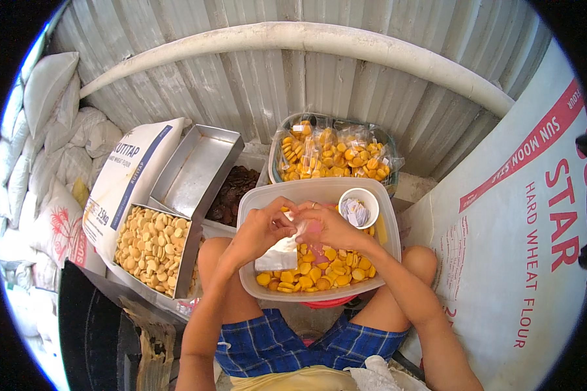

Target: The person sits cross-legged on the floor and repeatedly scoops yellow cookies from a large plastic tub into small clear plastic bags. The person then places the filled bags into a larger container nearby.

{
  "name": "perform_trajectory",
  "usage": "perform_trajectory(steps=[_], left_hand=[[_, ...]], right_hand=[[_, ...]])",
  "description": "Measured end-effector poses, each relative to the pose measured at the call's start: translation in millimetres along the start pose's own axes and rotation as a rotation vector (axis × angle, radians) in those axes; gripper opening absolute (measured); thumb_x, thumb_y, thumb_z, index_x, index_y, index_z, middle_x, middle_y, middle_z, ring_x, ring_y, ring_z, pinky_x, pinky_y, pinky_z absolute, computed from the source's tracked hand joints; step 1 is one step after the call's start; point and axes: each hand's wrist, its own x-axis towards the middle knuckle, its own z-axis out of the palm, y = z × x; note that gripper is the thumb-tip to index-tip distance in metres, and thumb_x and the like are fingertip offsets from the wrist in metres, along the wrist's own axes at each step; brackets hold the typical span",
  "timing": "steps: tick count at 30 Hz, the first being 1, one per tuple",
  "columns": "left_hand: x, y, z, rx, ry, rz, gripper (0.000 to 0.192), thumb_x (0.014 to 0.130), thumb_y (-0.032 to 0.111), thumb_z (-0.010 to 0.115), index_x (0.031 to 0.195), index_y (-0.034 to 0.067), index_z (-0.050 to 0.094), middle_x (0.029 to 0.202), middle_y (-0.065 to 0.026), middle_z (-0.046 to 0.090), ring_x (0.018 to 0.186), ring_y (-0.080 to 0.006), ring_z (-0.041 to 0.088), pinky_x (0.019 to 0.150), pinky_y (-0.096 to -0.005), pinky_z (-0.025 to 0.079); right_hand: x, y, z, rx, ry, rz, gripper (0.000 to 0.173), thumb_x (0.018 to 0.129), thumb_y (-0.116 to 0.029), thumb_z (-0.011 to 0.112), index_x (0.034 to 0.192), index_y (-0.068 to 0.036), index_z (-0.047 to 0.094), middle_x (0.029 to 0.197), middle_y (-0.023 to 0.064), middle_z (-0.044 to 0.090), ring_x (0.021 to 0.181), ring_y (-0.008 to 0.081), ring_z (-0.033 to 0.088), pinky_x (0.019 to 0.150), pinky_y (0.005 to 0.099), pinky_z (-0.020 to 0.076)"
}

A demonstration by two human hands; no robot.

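My left hand (268,226) and my right hand (327,226) meet above a translucent plastic tub (393,234) between my knees. Thin clear plastic film (301,228) shows between my fingers, held on both sides. Round yellow cookies (318,279) cover the tub's bottom. Below my left hand lies a stack of clear plastic bags (276,260). Something pink (317,249), partly hidden by my hands, rests on the cookies. A white cup (342,200) holding small paper slips (355,213) stands in the tub's far right corner.
Behind the tub, a basin (275,168) holds bagged yellow cookies (332,151). To the left are a metal tray of pale cookies (151,249), an empty tilted metal tray (195,168), dark flat pieces (232,193) in a container and a flour sack (127,181). A large flour sack (499,244) borders the right.
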Motion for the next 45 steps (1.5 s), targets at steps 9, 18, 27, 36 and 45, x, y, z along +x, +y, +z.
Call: perform_trajectory(steps=[9,18,27,36,45], left_hand=[[-17.3,-40.5,-4.5,-0.234,0.216,-0.018,0.029,0.08,-0.003,0.071,0.107,0.004,0.061,0.083,-0.003,0.066,0.073,-0.0083,0.059,0.069,-0.022,0.05],[15.6,-4.3,16.4,-0.139,0.012,0.037,0.041,0.077,0.007,0.079,0.115,0.001,0.062,0.09,-0.0049,0.067,0.086,-0.0123,0.064,0.083,-0.0281,0.051],[31.4,-10.0,7.9,-0.436,0.066,-0.024,0.016,0.085,0.011,0.073,0.097,0.002,0.068,0.083,-0.0002,0.065,0.076,-0.0069,0.059,0.071,-0.0215,0.048],[50.1,3.4,13.5,0.05,0.149,0.061,0.048,0.098,0.04,0.053,0.073,-0.001,0.057,0.051,-0.0115,0.047,0.046,-0.0189,0.047,0.048,-0.0357,0.037],[49.0,-7.9,27.0,0.053,0.346,0.113,0.049,0.1,0.041,0.048,0.08,0.0,0.064,0.071,-0.0141,0.057,0.064,-0.0263,0.054,0.06,-0.0358,0.042]], right_hand=[[-3.9,-20.5,-36.8,0.607,0.346,0.154,0.01,0.085,-0.011,0.072,0.086,-0.002,0.068,0.081,0.0022,0.068,0.076,0.007,0.062,0.068,0.0219,0.0481],[-1.1,-22.7,-23.2,0.481,0.207,0.113,0.012,0.087,-0.013,0.071,0.086,-0.003,0.067,0.079,-0.0006,0.066,0.07,0.0029,0.056,0.063,0.0202,0.0461],[1.3,-15.4,-28.9,0.444,0.308,0.151,0.021,0.09,-0.024,0.069,0.081,-0.005,0.064,0.072,-0.0053,0.058,0.063,0.0003,0.046,0.053,0.0192,0.0348],[7.7,-31.8,-28.6,0.615,0.433,0.212,0.018,0.094,-0.027,0.063,0.087,-0.011,0.06,0.079,-0.0052,0.06,0.06,0.0015,0.046,0.05,0.0184,0.0351],[3.2,-23.2,-33.9,1.264,0.102,0.155,0.012,0.093,-0.019,0.064,0.092,-0.009,0.056,0.077,-0.0026,0.062,0.059,0.0018,0.051,0.045,0.014,0.0319]])
